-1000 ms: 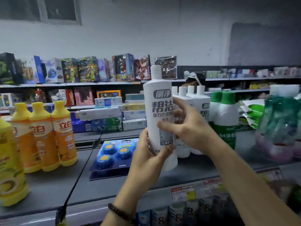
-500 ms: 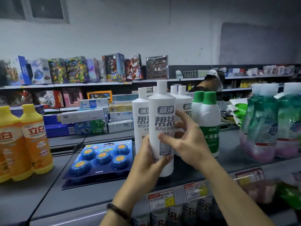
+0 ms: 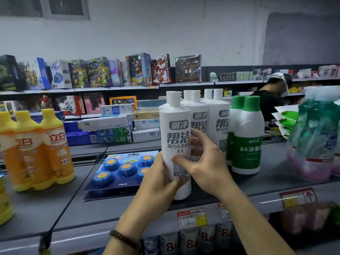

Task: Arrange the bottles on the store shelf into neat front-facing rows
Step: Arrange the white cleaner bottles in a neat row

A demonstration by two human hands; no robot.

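Observation:
A tall white cleaner bottle (image 3: 175, 133) stands upright near the front edge of the grey shelf (image 3: 257, 184), its label facing me. My left hand (image 3: 160, 183) wraps its lower left side and my right hand (image 3: 204, 162) grips its right side. Behind it stand several more white bottles (image 3: 217, 122) in a cluster. Right of those are two green-capped white bottles (image 3: 247, 137).
Yellow detergent bottles (image 3: 38, 148) stand at the left. A flat blue pack of toilet blocks (image 3: 119, 170) lies left of the held bottle. Green refill bags (image 3: 316, 137) sit at the right. Price tags (image 3: 192, 218) line the shelf edge. A person (image 3: 270, 100) is behind the shelves.
The held bottle has come down from mid-air to the shelf's front edge, in front of the other white bottles. Both hands stay on it.

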